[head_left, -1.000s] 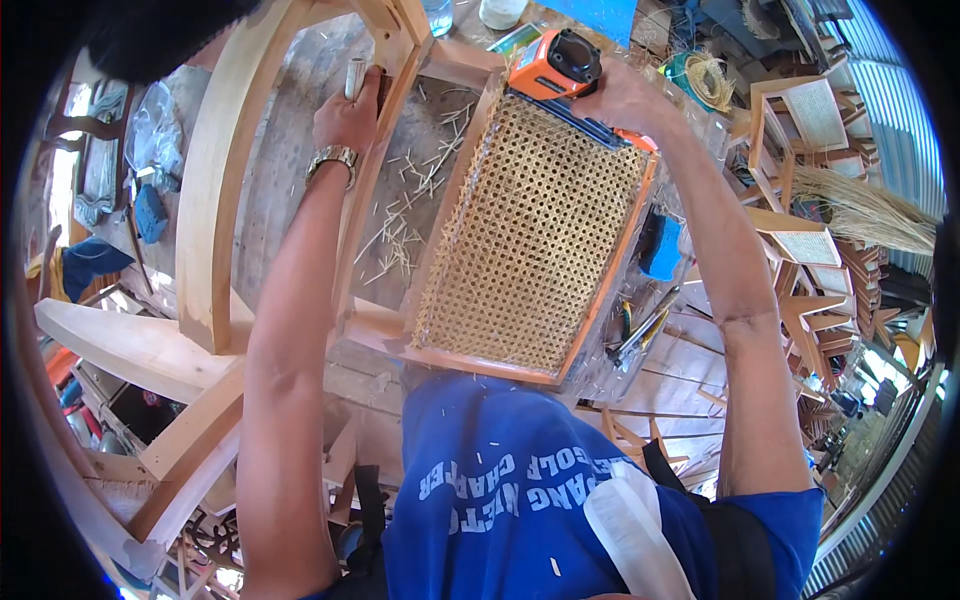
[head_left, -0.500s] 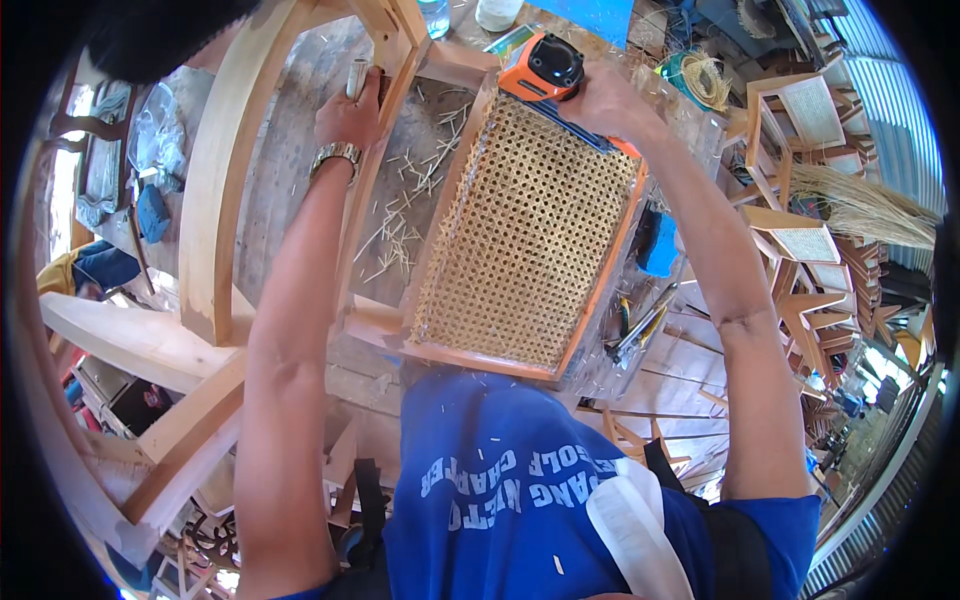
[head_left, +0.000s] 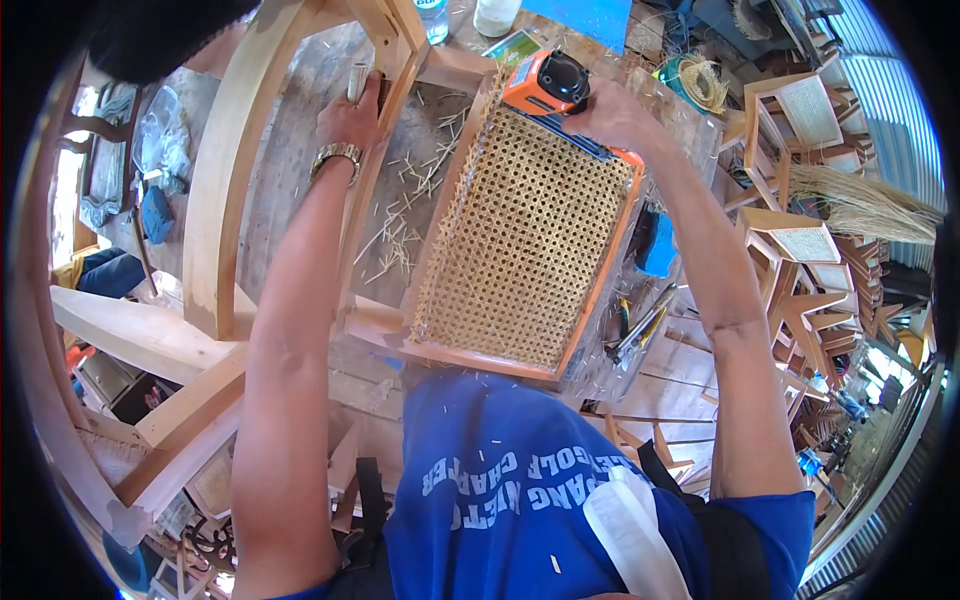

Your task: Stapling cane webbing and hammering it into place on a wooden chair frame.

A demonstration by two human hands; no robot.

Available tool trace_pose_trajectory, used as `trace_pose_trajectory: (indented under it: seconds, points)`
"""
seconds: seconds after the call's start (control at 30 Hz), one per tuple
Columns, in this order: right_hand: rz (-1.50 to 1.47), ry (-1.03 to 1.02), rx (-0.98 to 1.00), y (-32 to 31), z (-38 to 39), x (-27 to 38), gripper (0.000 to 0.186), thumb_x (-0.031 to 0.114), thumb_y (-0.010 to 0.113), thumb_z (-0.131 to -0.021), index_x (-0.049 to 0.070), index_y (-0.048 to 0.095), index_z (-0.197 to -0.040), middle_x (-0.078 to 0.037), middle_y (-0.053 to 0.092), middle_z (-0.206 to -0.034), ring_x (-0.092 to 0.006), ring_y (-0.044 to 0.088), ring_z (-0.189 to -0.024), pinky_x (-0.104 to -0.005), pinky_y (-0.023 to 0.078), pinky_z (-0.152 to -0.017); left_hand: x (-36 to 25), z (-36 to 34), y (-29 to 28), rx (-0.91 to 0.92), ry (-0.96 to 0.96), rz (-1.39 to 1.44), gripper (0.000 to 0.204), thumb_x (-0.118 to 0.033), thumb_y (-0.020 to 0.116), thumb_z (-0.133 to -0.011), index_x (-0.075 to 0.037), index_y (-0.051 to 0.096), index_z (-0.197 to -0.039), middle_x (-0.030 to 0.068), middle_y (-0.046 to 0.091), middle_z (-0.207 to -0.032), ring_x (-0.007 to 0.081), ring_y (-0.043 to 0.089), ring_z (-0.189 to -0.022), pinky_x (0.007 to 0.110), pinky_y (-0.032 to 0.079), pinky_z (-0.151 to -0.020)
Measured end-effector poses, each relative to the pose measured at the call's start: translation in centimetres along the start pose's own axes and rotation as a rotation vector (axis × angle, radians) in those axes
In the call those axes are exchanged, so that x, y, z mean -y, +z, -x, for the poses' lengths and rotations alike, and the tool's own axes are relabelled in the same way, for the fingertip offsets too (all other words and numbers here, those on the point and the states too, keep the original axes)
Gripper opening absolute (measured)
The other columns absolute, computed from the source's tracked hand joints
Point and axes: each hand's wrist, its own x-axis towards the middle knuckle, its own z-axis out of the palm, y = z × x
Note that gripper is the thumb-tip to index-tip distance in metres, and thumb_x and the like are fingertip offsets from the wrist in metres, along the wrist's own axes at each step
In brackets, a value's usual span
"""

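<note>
A woven cane panel (head_left: 520, 230) sits in a wooden chair frame (head_left: 465, 357), with loose cane ends along its left edge. My right hand (head_left: 622, 118) is closed around the grip of an orange and black staple gun (head_left: 548, 82), which is over the panel's far edge. Beside the panel, my left hand (head_left: 350, 122) is closed around a tool with a pale, rounded handle (head_left: 357, 80), whose other end is hidden. That hand rests against the long wooden rail (head_left: 400, 100) of the chair frame.
Cane scraps (head_left: 400, 225) litter the wooden table between the rails. Hand tools (head_left: 645, 322) lie to the panel's right. A water bottle (head_left: 432, 20) and a cane coil (head_left: 700, 84) stand farther back. Chair frames (head_left: 800, 235) crowd the right side; a curved wooden piece (head_left: 225, 170) rises at left.
My right hand and the staple gun have shifted slightly nearer and to the right over the panel's far edge. My left hand has barely moved.
</note>
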Motion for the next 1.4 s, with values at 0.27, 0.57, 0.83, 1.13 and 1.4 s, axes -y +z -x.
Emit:
trace_pose_trajectory:
  seconds: [0.27,0.57,0.83,1.13,1.4]
  points:
    - [0.013,-0.032,0.03,0.1,-1.0,-0.4,0.039,0.012,0.075,-0.077,0.007,0.069,-0.115,-0.008,0.071,-0.086,-0.0174,0.064,-0.08,-0.0338,0.052,-0.077,-0.2,0.3,-0.4,0.03,-0.014,0.043,0.086,-0.085,0.043,-0.083,-0.013,0.072,-0.119,0.0238,0.07,-0.114,0.0409,0.063,-0.114,0.047,0.049,-0.097]
    - [0.04,-0.026,0.046,0.5,-1.8,-0.9,0.04,0.011,0.075,-0.077,0.008,0.069,-0.117,-0.006,0.07,-0.089,-0.0163,0.063,-0.083,-0.0327,0.051,-0.079,0.2,-0.1,0.1,-0.026,0.018,0.003,0.083,-0.085,0.042,-0.083,-0.014,0.075,-0.114,0.0223,0.072,-0.109,0.0411,0.066,-0.109,0.048,0.051,-0.095]
    - [0.053,-0.067,0.022,0.8,-2.2,-1.0,0.039,0.008,0.074,-0.077,0.009,0.07,-0.116,-0.006,0.07,-0.085,-0.0153,0.063,-0.079,-0.0324,0.052,-0.076,0.4,-0.3,0.2,-0.015,0.033,0.014,0.086,-0.085,0.041,-0.083,-0.012,0.074,-0.113,0.0237,0.071,-0.108,0.0414,0.066,-0.11,0.048,0.051,-0.096]
    - [0.077,-0.003,0.017,0.8,-1.0,-1.2,0.038,0.009,0.072,-0.078,0.008,0.069,-0.116,-0.009,0.073,-0.086,-0.018,0.067,-0.078,-0.034,0.055,-0.077,0.6,-0.7,0.4,-0.02,0.043,0.017,0.088,-0.083,0.04,-0.084,-0.007,0.074,-0.11,0.027,0.07,-0.107,0.0447,0.065,-0.109,0.051,0.05,-0.095]
    - [-0.097,0.112,-0.035,-2.9,2.6,-1.7,0.035,0.01,0.076,-0.075,0.006,0.071,-0.109,-0.003,0.067,-0.079,-0.0123,0.06,-0.072,-0.031,0.05,-0.068,-0.6,0.6,-0.6,0.022,-0.01,0.039,0.084,-0.082,0.043,-0.085,-0.009,0.074,-0.113,0.0264,0.07,-0.111,0.0433,0.064,-0.111,0.049,0.049,-0.096]
